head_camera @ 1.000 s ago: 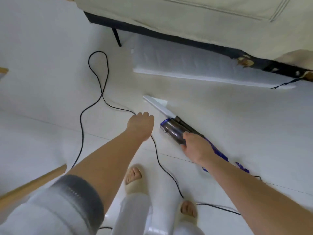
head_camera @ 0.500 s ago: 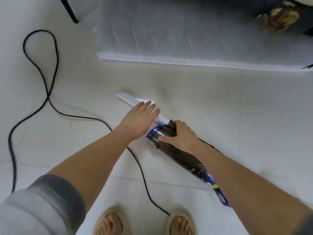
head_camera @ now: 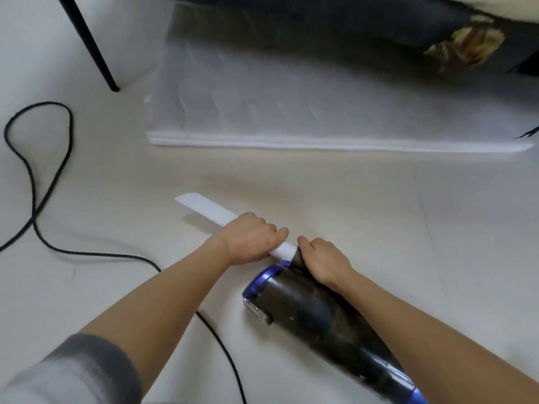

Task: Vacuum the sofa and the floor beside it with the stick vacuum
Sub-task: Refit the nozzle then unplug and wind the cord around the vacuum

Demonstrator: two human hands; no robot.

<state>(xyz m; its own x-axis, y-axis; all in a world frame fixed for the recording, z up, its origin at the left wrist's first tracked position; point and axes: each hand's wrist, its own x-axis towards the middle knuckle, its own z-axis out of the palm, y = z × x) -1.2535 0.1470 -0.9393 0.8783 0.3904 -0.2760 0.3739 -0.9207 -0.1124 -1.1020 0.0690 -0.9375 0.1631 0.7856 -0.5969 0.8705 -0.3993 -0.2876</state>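
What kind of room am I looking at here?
Most likely a living room at home: pale tiled floor, the dark underside of a sofa on a thin black leg, a white pad tucked under it, and a black cord trailing across the tiles.

Vacuum lies on the floor, body toward the near right, nozzle pointing away to the far left. Left hand sits on the nozzle, just left of the right hand, which rests on the neck where nozzle joins body; the two hands are nearly touching. Cord loops on the floor at the far left, then runs right and passes under the left forearm toward the near edge. Beyond the nozzle, a flat pad lies on the floor, its far part under the sofa. Sofa leg stands left of the pad, behind the cord loop.
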